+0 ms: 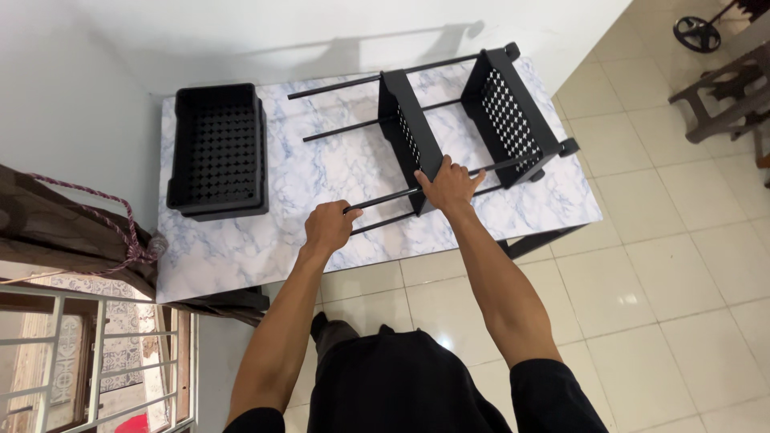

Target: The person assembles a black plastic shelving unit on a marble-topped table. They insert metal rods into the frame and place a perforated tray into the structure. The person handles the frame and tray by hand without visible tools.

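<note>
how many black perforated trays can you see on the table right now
3. One loose tray lies flat at the table's left end. Two more are mounted on the rack's poles: the middle tray, touched by the right hand, and the end tray at the table's right. None appears hidden.

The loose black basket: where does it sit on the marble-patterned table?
In the head view, the loose black basket sits at the table's far-left corner by the wall, apart from the rack lying on its side.
</note>
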